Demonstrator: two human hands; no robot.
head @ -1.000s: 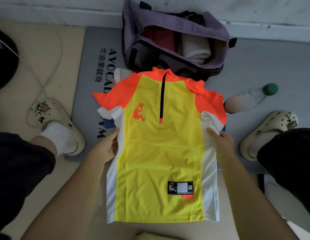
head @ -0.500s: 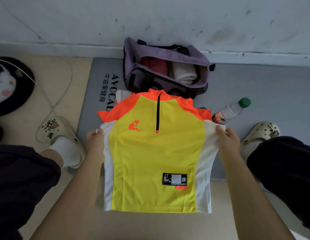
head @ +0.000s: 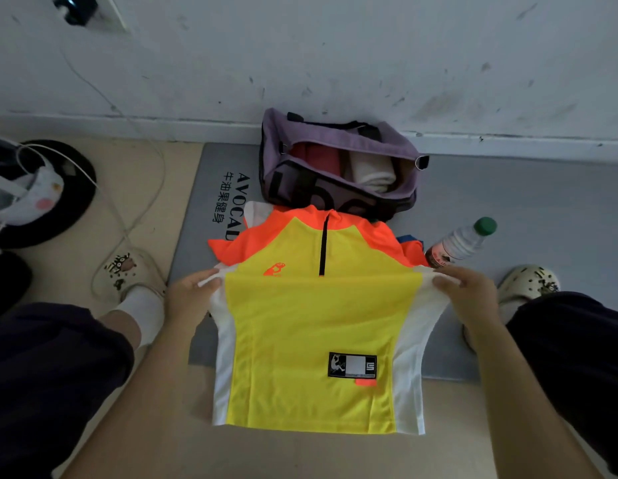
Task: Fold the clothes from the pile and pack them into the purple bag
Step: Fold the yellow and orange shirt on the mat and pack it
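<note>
We look down at a beige floor that meets a scuffed white wall, with a grey mat laid along the skirting. Far left, a white cable loops over the floor beside a dark round base, and a cream clog sits at the mat's edge.

Our left hand pinches the white side panel of the shirt just under the sleeve, fingers curled over a fold of cloth. The shirt is yellow with orange shoulders and white sides; it lies front up, partly on the mat and partly on the floor, its upper half resting on other clothes. Its long axis runs away from us, collar toward the wall and hem toward us. Just beyond the collar stands the bag, open, with folded red and cream items inside.

Our right hand pinches the opposite white panel the same way. A bottle with a green cap lies on the mat near it, and a second clog is further right.
</note>
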